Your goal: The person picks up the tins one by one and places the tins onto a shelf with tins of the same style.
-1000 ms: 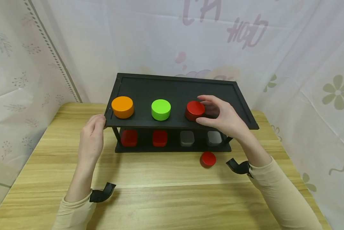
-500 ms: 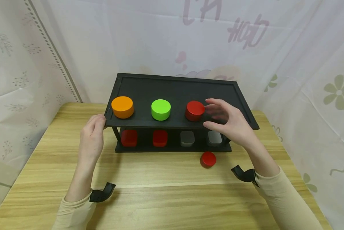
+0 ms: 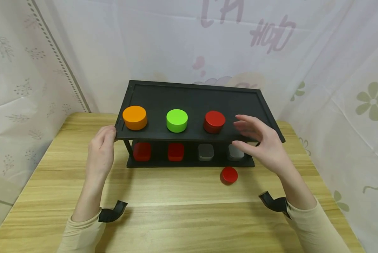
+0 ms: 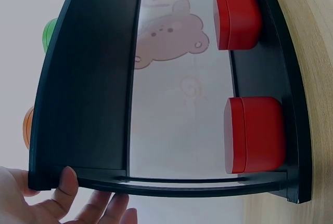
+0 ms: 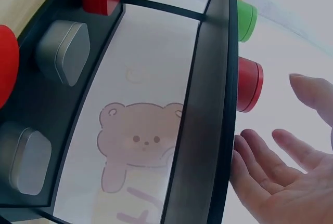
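A black two-tier shelf stands on the wooden table. My left hand holds its upper tier at the front left corner, with fingers on both sides of the edge in the left wrist view. On the upper tier, in a row, sit a round orange tin, a round green tin and a round red tin. My right hand hovers to the right of the red tin, apart from it, its thumb and fingers spread and holding nothing.
The lower tier bears two square red tins and two square silver tins; my right hand partly covers the right one. Another round red tin lies on the table in front. A white printed curtain hangs behind.
My right hand has let go of the round red tin on the upper tier and drawn back right and toward me. The tin stays put, and my left hand has not moved.
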{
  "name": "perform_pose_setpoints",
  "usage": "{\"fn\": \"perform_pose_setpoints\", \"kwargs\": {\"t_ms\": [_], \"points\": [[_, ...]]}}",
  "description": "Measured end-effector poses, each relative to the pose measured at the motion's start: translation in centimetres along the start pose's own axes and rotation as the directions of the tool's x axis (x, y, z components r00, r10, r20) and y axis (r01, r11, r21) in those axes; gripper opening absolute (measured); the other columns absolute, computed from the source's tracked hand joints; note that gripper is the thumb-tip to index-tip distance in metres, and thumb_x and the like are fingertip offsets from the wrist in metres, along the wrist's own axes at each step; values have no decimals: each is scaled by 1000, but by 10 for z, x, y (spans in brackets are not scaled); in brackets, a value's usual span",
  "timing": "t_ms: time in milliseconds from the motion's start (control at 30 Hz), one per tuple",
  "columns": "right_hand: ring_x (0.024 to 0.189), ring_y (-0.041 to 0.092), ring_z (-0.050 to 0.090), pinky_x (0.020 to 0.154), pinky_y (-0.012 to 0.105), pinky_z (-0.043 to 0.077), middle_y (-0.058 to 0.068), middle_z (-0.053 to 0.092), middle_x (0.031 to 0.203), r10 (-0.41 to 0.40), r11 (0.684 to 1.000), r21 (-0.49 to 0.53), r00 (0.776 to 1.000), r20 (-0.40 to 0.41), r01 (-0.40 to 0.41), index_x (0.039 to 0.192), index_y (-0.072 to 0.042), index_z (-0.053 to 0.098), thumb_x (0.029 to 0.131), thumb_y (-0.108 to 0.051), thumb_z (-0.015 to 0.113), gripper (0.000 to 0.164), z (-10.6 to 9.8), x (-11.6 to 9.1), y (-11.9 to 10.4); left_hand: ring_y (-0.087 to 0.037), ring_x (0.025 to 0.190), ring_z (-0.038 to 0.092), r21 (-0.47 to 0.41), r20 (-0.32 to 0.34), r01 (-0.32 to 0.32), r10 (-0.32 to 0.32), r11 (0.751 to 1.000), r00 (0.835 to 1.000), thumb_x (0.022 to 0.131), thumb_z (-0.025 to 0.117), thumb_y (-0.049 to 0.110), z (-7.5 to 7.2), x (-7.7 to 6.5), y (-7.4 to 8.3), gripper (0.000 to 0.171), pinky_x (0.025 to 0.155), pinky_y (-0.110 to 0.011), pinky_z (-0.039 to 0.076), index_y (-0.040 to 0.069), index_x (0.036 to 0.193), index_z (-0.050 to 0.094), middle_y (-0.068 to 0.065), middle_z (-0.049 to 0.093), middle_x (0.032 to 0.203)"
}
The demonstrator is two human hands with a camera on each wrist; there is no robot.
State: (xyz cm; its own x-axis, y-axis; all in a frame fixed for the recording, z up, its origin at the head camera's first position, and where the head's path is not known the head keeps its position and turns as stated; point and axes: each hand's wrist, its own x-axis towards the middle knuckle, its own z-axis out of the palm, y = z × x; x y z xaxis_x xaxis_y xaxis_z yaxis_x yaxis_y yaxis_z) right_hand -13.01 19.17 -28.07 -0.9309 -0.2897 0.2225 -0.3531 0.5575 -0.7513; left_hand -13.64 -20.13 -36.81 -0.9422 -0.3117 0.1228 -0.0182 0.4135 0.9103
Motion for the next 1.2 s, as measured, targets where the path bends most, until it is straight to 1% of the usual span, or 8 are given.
{"fn": "perform_pose_setpoints", "kwargs": {"t_ms": [100,233,300,533,667,833,1000,1200], "points": [[116,24,57,97,23,48,9,59,127,-9,1000,-2,1000,-20,9,136,-23,48,81,-9,73,62,-1,-7,3,-2,105,52,2,-6,-3,3,1000,1000,101,30,37,0,0,0,48,98,-31,41,9,121,63,0,58,125],[115,19,58,94,16,48,5,60,127,-7,1000,-2,999,-40,7,136,-31,47,80,-12,74,64,-3,-15,17,-1,104,51,2,-7,-5,5,1000,1000,101,30,37,0,0,1,48,97,-30,41,8,121,63,0,58,125],[115,17,58,93,15,48,4,59,127,-6,1000,5,999,-46,6,136,-31,47,80,-13,74,65,-4,-18,24,-1,104,51,2,-4,-3,3,1000,1000,101,29,37,0,0,0,48,97,-31,41,8,121,63,0,58,125],[112,11,58,94,17,48,6,60,124,-30,999,11,999,-39,30,136,-26,47,80,-9,74,65,-7,-28,33,-1,104,51,6,-5,5,-5,1000,1000,101,29,37,0,0,1,48,96,-29,40,10,121,63,0,58,124],[111,13,59,93,16,48,8,61,123,-35,999,6,998,-42,35,135,-22,49,80,-8,74,62,-7,-33,37,-1,104,51,5,-3,6,-6,1000,1000,101,29,37,1,0,1,48,96,-29,41,10,122,63,0,58,125],[111,14,59,92,16,49,2,61,122,-43,999,0,998,-37,43,132,-15,51,79,-6,74,59,-7,-41,43,-2,104,51,3,-5,-1,1,1000,1000,101,29,37,1,-1,2,48,96,-29,41,10,121,63,1,58,125],[109,14,59,92,17,49,-2,62,120,-20,1000,-6,999,-29,19,130,-20,53,79,-9,74,57,-5,-47,50,-2,103,51,3,-6,-2,2,1000,1000,101,28,37,1,-1,2,48,95,-29,41,11,121,63,0,58,125],[108,17,59,92,17,49,-2,62,118,5,1000,1,1000,-19,-5,129,-25,53,80,-12,75,55,-2,-52,59,-3,102,51,0,-14,-6,6,1000,1000,101,29,37,1,-1,1,48,93,-28,40,10,117,64,1,59,122]]}}
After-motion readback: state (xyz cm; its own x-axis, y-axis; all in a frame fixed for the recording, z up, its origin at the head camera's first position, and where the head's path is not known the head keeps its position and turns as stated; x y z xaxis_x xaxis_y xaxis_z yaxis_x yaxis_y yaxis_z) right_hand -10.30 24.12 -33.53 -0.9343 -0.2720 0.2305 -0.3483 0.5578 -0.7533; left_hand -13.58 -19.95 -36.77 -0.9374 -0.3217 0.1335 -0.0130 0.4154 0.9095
